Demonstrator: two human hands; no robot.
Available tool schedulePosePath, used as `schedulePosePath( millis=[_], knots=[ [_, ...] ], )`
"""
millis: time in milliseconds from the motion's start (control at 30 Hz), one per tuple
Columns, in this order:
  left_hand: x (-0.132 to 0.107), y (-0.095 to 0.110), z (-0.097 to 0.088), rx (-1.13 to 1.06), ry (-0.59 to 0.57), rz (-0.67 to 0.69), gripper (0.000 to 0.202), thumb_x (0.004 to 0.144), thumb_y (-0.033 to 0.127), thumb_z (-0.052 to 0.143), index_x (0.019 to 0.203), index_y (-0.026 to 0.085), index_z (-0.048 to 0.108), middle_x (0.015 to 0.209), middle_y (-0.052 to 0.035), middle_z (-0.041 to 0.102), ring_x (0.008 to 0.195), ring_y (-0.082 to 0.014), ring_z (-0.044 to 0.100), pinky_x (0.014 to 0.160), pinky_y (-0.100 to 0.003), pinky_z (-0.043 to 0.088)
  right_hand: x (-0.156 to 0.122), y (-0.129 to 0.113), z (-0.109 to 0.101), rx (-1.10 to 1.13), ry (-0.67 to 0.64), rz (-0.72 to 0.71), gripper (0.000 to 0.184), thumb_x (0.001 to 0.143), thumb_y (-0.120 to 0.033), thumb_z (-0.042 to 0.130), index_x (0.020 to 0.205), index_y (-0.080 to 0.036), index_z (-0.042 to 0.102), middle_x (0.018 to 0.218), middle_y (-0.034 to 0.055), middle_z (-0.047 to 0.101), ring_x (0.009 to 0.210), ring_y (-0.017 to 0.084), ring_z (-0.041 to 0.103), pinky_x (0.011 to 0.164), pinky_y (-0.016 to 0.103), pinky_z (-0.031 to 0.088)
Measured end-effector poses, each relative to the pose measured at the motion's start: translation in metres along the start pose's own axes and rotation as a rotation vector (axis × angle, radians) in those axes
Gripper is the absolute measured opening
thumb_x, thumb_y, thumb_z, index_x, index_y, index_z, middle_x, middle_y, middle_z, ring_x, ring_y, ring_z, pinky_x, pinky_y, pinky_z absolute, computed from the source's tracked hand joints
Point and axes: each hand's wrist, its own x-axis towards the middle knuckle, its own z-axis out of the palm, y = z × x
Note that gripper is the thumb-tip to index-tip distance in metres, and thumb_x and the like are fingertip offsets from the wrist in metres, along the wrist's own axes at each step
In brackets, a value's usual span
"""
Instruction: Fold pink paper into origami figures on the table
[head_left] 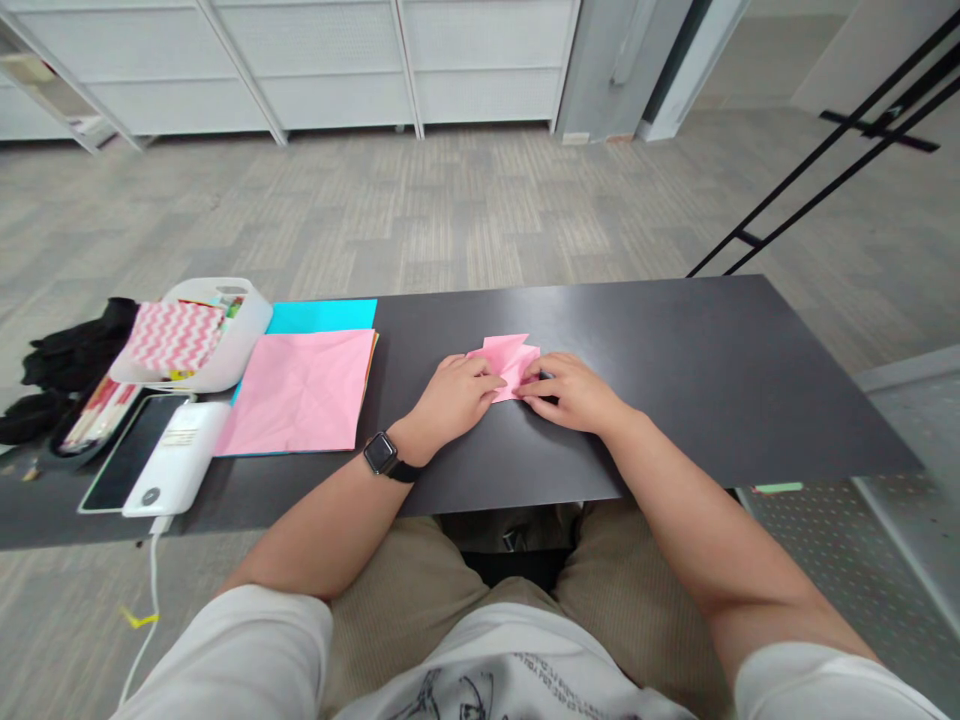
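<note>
A small folded piece of pink paper [511,362] lies on the dark table between my two hands, with a pointed flap standing up at its far side. My left hand [459,395], with a black watch on the wrist, grips the paper's left side with bent fingers. On the right side, my right hand [568,392] pinches the paper's edge between thumb and fingers. Fingers cover both side edges of the paper, so its full folded shape is partly hidden.
Left of my hands lies a stack of coloured paper [304,395], pink on top. Beyond it stand a white basket [251,335] with a zigzag-patterned packet, a phone [142,440], a white power bank [180,460] with a cable, and black cloth [79,350]. The dark table [720,390] extends rightward.
</note>
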Motion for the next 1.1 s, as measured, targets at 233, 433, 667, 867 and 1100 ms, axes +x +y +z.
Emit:
schedulePosePath(
  millis=[233,433,667,867,1100],
  knots=[
    [-0.005,-0.001,0.002,0.041,-0.012,0.031,0.030,0.104,0.022,0.060,0.115,0.033,0.086,0.131,-0.0089,0.068,0.123,-0.0282,0.064,0.110,-0.049,0.046,-0.001,0.002,0.001,0.009,-0.017,0.016,0.021,0.099,-0.025,0.070,0.112,-0.033,0.085,0.111,0.0057,0.075,0.102,0.024,0.069,0.093,0.044,0.054],
    [-0.007,-0.002,0.003,0.077,-0.052,0.032,0.040,0.104,0.015,0.056,0.125,0.037,0.082,0.138,-0.0088,0.067,0.131,-0.0301,0.060,0.113,-0.051,0.042,-0.001,0.002,0.001,0.008,-0.016,0.034,0.020,0.099,-0.026,0.070,0.110,-0.032,0.086,0.111,0.0069,0.074,0.103,0.025,0.068,0.093,0.044,0.053],
    [-0.008,-0.003,0.004,0.072,-0.065,0.039,0.042,0.105,0.016,0.055,0.130,0.037,0.081,0.137,-0.0091,0.067,0.130,-0.0303,0.059,0.114,-0.053,0.042,-0.004,0.011,0.003,-0.015,0.004,0.110,0.021,0.102,-0.029,0.068,0.113,-0.033,0.086,0.115,0.0073,0.072,0.104,0.025,0.066,0.095,0.046,0.052],
    [-0.008,-0.002,0.004,0.083,-0.086,0.043,0.039,0.105,0.019,0.058,0.129,0.038,0.081,0.136,-0.0081,0.066,0.126,-0.0290,0.061,0.118,-0.054,0.042,-0.006,0.021,0.002,-0.110,0.035,0.276,0.025,0.103,-0.033,0.066,0.118,-0.035,0.086,0.117,0.0093,0.070,0.110,0.029,0.063,0.098,0.049,0.050],
    [-0.007,0.000,0.003,0.106,-0.111,0.027,0.039,0.107,0.021,0.055,0.130,0.038,0.081,0.137,-0.0076,0.065,0.130,-0.0299,0.060,0.125,-0.059,0.038,-0.004,0.025,0.001,-0.206,0.034,0.461,0.029,0.105,-0.037,0.062,0.123,-0.036,0.085,0.129,0.0113,0.068,0.120,0.033,0.059,0.104,0.053,0.045]
  ],
)
